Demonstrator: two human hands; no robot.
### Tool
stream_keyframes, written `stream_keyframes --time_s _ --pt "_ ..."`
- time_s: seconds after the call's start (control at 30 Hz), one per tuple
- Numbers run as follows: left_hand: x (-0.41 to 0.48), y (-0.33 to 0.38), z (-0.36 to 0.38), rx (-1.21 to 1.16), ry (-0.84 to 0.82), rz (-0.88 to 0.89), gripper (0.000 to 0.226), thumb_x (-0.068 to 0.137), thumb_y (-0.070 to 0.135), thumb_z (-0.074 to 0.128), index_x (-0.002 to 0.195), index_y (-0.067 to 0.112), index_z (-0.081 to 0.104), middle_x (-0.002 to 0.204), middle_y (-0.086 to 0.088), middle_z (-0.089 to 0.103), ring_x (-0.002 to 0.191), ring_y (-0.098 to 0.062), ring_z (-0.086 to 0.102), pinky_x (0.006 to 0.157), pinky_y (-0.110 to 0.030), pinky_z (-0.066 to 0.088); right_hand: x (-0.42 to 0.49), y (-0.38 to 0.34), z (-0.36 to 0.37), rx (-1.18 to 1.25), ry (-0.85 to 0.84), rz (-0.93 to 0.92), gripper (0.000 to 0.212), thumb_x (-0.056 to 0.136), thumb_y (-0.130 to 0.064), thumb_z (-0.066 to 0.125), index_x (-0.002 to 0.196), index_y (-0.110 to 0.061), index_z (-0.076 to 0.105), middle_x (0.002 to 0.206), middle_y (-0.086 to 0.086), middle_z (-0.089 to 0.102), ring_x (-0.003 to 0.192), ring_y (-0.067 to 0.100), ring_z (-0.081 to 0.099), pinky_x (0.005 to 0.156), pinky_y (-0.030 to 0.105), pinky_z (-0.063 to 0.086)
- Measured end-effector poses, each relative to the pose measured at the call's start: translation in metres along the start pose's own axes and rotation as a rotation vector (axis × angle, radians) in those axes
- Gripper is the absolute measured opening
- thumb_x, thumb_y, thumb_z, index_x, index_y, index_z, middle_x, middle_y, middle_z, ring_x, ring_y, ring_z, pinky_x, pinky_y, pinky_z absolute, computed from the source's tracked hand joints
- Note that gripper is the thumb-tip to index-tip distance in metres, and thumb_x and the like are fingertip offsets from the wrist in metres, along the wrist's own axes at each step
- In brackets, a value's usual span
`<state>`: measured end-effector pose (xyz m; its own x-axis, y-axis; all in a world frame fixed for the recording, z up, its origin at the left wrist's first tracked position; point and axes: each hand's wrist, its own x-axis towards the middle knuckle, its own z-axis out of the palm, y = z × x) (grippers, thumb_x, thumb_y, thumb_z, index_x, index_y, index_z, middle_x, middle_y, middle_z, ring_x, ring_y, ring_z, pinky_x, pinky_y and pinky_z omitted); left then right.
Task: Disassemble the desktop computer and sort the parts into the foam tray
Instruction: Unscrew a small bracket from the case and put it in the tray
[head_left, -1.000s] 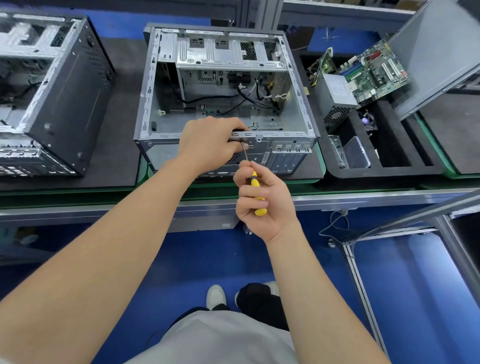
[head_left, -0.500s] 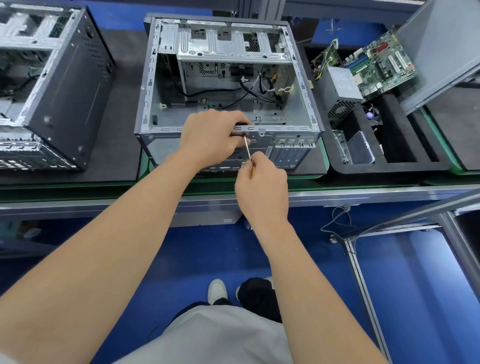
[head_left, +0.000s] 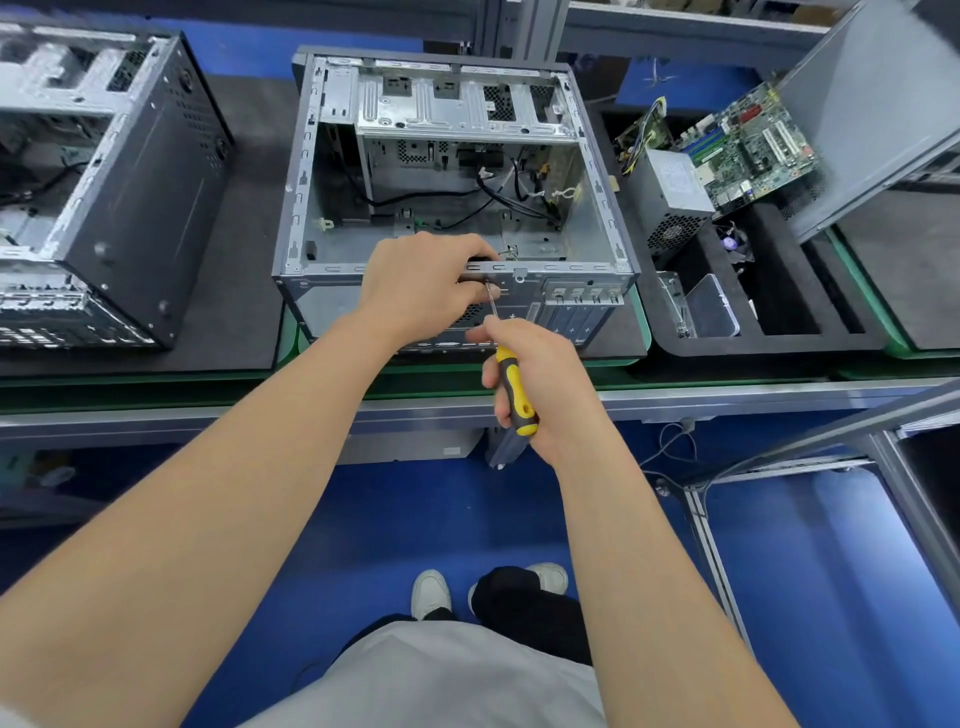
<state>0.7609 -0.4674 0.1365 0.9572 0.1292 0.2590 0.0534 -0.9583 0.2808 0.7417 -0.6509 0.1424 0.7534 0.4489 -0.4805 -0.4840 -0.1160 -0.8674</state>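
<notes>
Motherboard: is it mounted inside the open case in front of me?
No, the motherboard rests in the foam tray to the right of the open case, beside the power supply.

No words or numbers could be read. The label on the grey power supply (head_left: 670, 179) and the print on the green circuit board (head_left: 748, 140) were too blurred.

A second dark case (head_left: 130, 197) sits on a black mat (head_left: 249, 249) at the far left. The floor (head_left: 415, 519) is blue. A thin wire (head_left: 688, 426) hangs under the grey rail (head_left: 727, 397).
</notes>
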Motion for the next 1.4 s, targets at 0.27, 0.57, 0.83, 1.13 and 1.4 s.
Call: stream_keyframes --time_s 0.27,0.57,0.83,1.13,1.4 --pt "-0.001 0.001 -0.002 0.003 0.007 -0.005 0.032 0.093 0.059 0.060 0.122 0.046 0.063 0.096 0.007 0.075 0.096 -0.025 0.066 0.063 -0.033 0.025 0.001 0.005 0.005 1.024 -0.505 0.354 0.031 0.110 -0.024 0.037 0.103 -0.010 0.064 0.065 -0.002 0.050 0.034 0.008 0.042 0.029 0.018 0.032" --pt "-0.001 0.000 -0.001 0.012 -0.003 0.002 0.034 0.093 0.058 0.061 0.124 0.046 0.061 0.096 0.009 0.075 0.097 -0.025 0.066 0.066 -0.033 0.029 0.003 0.003 0.017 0.233 -0.031 0.058 0.028 0.111 -0.018 0.042 0.108 -0.008 0.068 0.068 0.005 0.063 0.042 0.015 0.045 0.040 0.024 0.038" --pt "-0.002 0.001 -0.003 0.029 -0.019 0.006 0.034 0.095 0.057 0.060 0.127 0.045 0.060 0.097 0.008 0.074 0.097 -0.026 0.066 0.065 -0.033 0.030 -0.003 -0.002 0.030 -1.149 0.567 -0.318 0.018 0.104 -0.024 0.053 0.088 -0.019 0.060 0.078 0.004 0.055 0.073 0.029 0.047 0.064 0.035 0.036" --pt "-0.001 0.000 -0.001 0.003 -0.022 -0.002 0.036 0.093 0.059 0.060 0.126 0.046 0.060 0.103 0.007 0.075 0.101 -0.026 0.067 0.068 -0.034 0.031 0.000 -0.006 -0.005 -0.163 0.044 -0.107 0.021 0.108 -0.025 0.056 0.110 -0.016 0.075 0.085 0.011 0.078 0.052 0.024 0.067 0.045 0.028 0.049" --pt "-0.001 0.000 -0.003 0.005 -0.009 -0.006 0.032 0.094 0.056 0.059 0.124 0.046 0.062 0.100 0.006 0.075 0.097 -0.026 0.066 0.066 -0.034 0.030 0.004 0.000 0.001 0.597 -0.318 0.164 0.031 0.110 -0.030 0.043 0.106 -0.011 0.067 0.066 0.006 0.057 0.033 0.010 0.037 0.032 0.020 0.028"
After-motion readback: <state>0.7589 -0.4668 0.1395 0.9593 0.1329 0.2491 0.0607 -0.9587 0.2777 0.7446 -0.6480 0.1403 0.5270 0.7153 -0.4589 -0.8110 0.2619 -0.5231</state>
